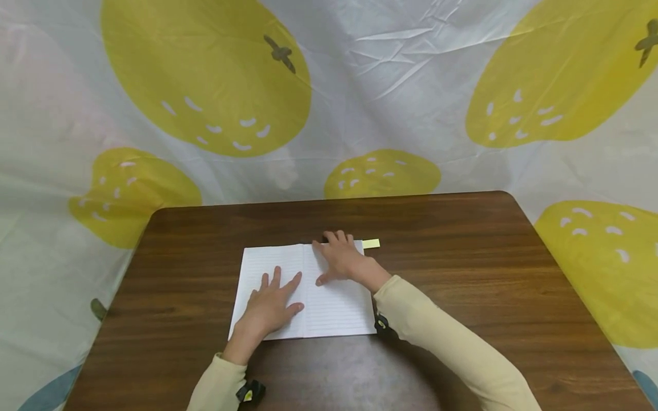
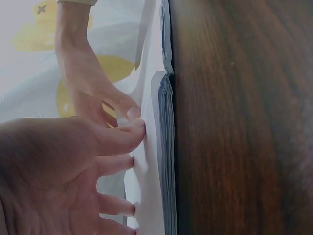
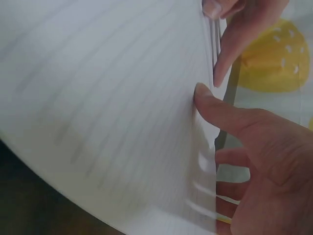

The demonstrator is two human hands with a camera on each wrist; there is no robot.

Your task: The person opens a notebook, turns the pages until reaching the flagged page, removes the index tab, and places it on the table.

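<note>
An open notebook with lined white pages lies flat on the table. My left hand rests on its left page, fingers spread and fingertips on the paper; the left wrist view shows the notebook's page edges beside it. Across the upper part of the right page reaches my right hand, with its thumb touching the paper and its other fingers extended toward the top edge. A pale yellow sticky tab juts out past the notebook's upper right corner.
The brown wooden table extends on all sides of the notebook. Behind it hangs a white cloth printed with large yellow fruit. Small black devices are strapped at both wrists.
</note>
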